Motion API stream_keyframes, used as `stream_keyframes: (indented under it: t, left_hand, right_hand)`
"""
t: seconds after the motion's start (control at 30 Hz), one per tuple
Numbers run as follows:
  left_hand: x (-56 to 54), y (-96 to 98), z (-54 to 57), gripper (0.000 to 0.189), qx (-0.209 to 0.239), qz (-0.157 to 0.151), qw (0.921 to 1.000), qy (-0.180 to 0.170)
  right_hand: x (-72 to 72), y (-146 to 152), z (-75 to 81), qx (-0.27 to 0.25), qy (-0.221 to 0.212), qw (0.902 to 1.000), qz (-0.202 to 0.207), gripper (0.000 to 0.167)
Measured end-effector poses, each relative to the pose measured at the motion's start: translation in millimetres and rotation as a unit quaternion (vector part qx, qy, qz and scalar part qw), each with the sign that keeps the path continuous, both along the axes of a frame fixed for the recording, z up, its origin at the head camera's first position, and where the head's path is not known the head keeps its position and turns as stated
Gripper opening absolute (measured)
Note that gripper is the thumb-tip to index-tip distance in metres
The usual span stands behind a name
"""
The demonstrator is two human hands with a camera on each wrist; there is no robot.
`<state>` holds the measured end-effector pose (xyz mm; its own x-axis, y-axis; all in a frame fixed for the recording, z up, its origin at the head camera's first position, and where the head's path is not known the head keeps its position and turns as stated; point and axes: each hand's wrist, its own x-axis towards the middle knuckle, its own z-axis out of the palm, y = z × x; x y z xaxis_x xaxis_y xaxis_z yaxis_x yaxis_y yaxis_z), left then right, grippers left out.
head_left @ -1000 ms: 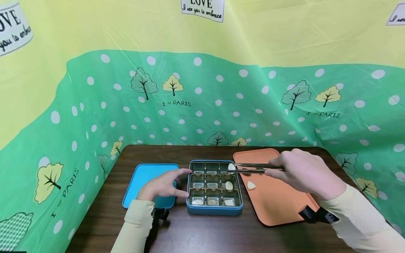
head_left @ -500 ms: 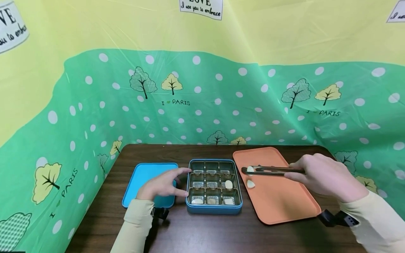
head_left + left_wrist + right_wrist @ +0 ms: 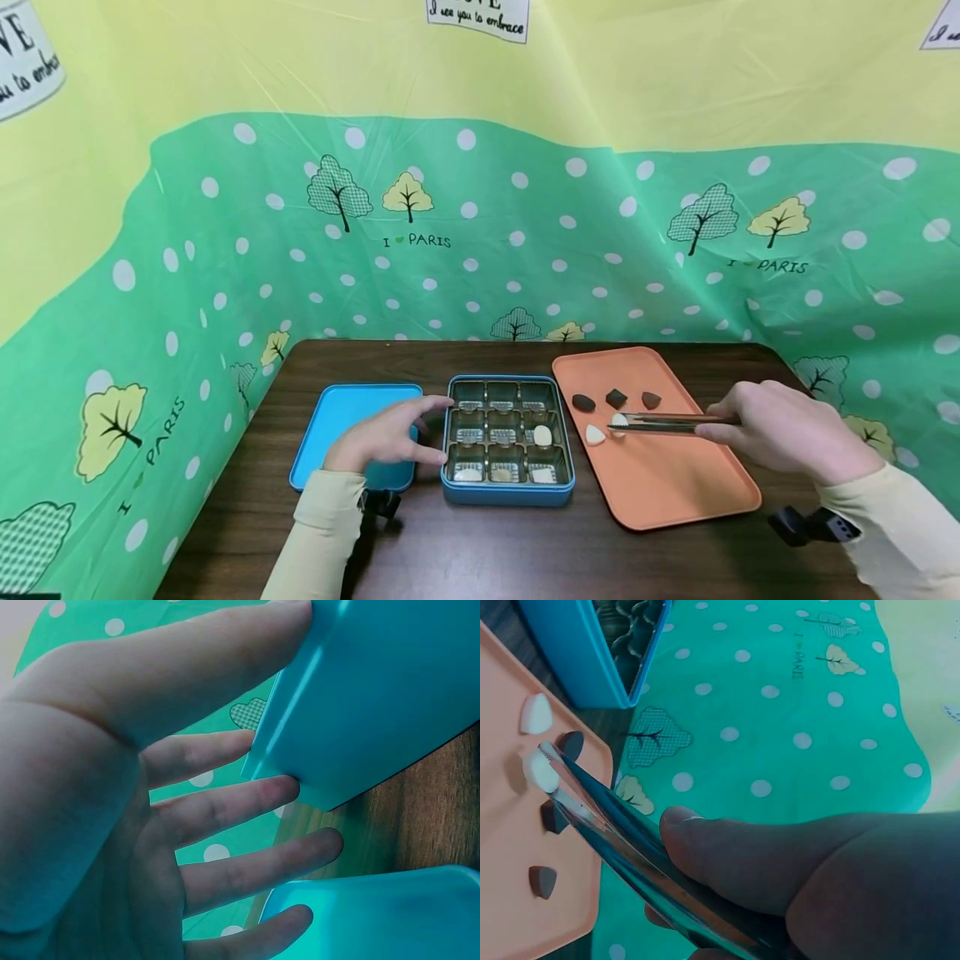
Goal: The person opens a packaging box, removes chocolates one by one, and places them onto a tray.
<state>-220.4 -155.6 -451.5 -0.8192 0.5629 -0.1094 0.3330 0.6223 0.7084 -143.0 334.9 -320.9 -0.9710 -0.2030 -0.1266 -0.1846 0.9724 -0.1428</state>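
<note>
My right hand [image 3: 787,433] grips a pair of long metal tweezers [image 3: 667,422] over the orange tray [image 3: 660,483]. At their tips is a small white rounded piece [image 3: 540,771], over the tray. Another white piece [image 3: 595,435] lies just left of it. My left hand [image 3: 390,433] reaches to the left side of the blue box [image 3: 506,496], index fingertip near its back corner and thumb near the front. In the left wrist view the other fingers are spread and nearly straight. Inside the box are nine gold compartments. A white piece [image 3: 543,436] sits in the right one of the middle row.
Three dark brown pieces, a rounded one [image 3: 583,403], a square one [image 3: 617,397] and a pointed one [image 3: 651,400], lie toward the tray's back. A flat blue lid [image 3: 360,417] lies left of the box, partly under my left hand. Patterned cloth [image 3: 480,292] hangs behind the table.
My right hand has moved right, taking the tweezers and a white piece from the box's back right compartment to over the tray. The dark pieces now show fully. My left hand has stayed put.
</note>
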Motion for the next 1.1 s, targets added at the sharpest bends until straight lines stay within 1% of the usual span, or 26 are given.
stream_keyframes:
  t: [0.13, 0.3, 0.53, 0.8, 0.87, 1.1]
  left_hand:
    - [0.5, 0.2, 0.4, 0.085, -0.002, 0.003, 1.0, 0.0]
    - [0.6, 0.4, 0.8, 0.085, -0.002, 0.004, 1.0, 0.0]
    - [0.5, 1.1, 1.4, 0.085, -0.008, 0.014, 0.9999, -0.003]
    - [0.7, 1.9, 2.5, 0.084, -0.005, 0.012, 0.9999, 0.0]
    - [0.8, 1.5, 2.3, 0.085, -0.006, 0.012, 0.9999, 0.0]
    - [0.5, 1.0, 1.2, 0.084, -0.006, 0.01, 0.9999, 0.002]
  right_hand:
    - [-0.7, 3.9, -2.3, 0.001, -0.006, 1.0, 0.001, 0.015]
    - [-1.1, 5.3, -4.6, 0.002, -0.011, 0.9999, 0.005, 0.015]
    - [-2.4, 5.3, -6.9, -0.001, -0.012, 0.9999, 0.007, 0.016]
    - [-4.3, 7.7, -6.2, 0.0, -0.013, 0.9999, 0.006, 0.015]
    - [-4.4, 9.1, -5.4, -0.002, -0.014, 0.9999, 0.006, 0.017]
    - [0.2, 7.6, 6.6, -0.003, -0.013, 0.9998, -0.015, 0.038]
